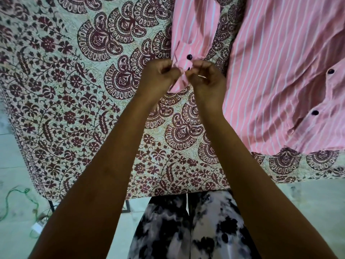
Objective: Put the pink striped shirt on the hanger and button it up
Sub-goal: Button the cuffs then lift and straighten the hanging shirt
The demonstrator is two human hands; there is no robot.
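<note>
Draped over patterned bench cloth (78,101), pink striped shirt (280,81). Left hand (158,77) pinching cuff (183,64), right hand (207,79) pinching opposite edge, likely to work its button (189,57). No hanger visible.

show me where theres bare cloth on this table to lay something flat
The widest free patch is the left half of the printed tablecloth, from its left edge across to the sleeve. A narrower strip runs along the near edge, below the shirt. The right side is covered by the shirt, and the middle is crowded where the left hand and right hand pinch the cuff.
</note>
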